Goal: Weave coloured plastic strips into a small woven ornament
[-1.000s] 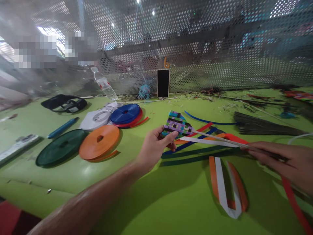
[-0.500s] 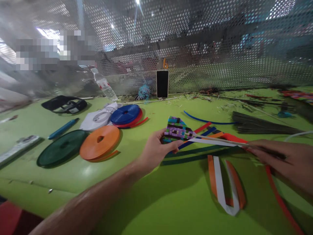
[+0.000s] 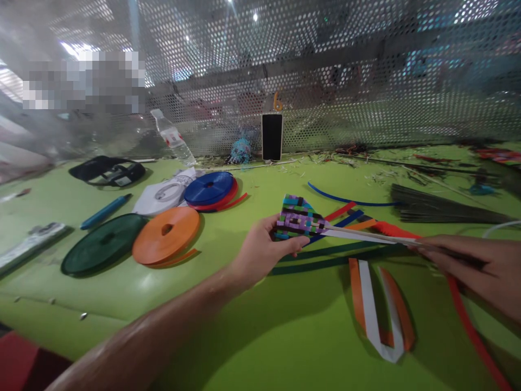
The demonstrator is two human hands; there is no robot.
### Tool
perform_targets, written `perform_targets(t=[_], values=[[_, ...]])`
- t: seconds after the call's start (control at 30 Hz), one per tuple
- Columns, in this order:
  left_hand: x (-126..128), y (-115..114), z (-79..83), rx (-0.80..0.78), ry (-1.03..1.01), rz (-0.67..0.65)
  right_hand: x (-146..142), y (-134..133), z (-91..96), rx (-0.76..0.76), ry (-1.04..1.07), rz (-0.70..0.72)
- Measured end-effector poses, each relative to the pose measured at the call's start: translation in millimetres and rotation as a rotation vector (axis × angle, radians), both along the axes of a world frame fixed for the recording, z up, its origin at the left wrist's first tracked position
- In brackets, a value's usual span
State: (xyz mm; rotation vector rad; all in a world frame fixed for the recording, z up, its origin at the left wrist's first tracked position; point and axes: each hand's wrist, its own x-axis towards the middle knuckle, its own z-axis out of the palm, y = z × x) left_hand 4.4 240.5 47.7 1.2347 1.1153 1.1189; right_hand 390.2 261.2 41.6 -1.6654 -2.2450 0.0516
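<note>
My left hand (image 3: pixel 268 245) grips a small woven piece (image 3: pixel 299 218) of purple, blue, green and black strips, thumb on its near edge and fingers behind. A thin pale stick (image 3: pixel 366 234) runs from the woven piece rightward to my right hand (image 3: pixel 476 266). That hand is closed around the stick's far end, partly cut off by the frame edge. A white strip (image 3: pixel 350 233) lies along the stick. Beneath them are dark green strips (image 3: pixel 325 263), a blue strip (image 3: pixel 345 220) and an orange-red strip (image 3: pixel 394 230). Folded orange and white strips (image 3: pixel 372 309) hang or lie nearer me.
On the green table (image 3: pixel 228 336) at left are an orange roll (image 3: pixel 183 231), a dark green roll (image 3: pixel 89 252), a blue roll (image 3: pixel 199 190) and a blue pen (image 3: pixel 106 212). A bottle (image 3: pixel 173 136) and a small blackboard (image 3: pixel 272 137) stand behind. Dark thin sticks (image 3: pixel 431 206) lie at right.
The view has shifted slightly, and the hands with the woven piece appear a little farther right. Both holds stay the same.
</note>
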Motion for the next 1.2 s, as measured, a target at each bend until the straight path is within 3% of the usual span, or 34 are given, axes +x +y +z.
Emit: perform_targets(t=[0.43, 0.67, 0.83, 1.2], values=[[0.6, -1.9, 0.4, 0.001, 0.005, 0.001, -17.5, -8.6, 10.1, -0.048, 0.150, 0.023], [0.7, -2.1, 0.1, 0.043, 0.072, 0.015, -28.7, -13.2, 19.5, 0.067, 0.165, 0.134], [2.8, -2.4, 0.3, 0.056, 0.063, -0.008, -29.0, -10.3, 21.7, 0.149, 0.112, 0.127], [4.6, -3.1, -1.8, 0.055, -0.012, -0.059, -31.4, -4.6, 29.5, 0.034, 0.070, 0.104]])
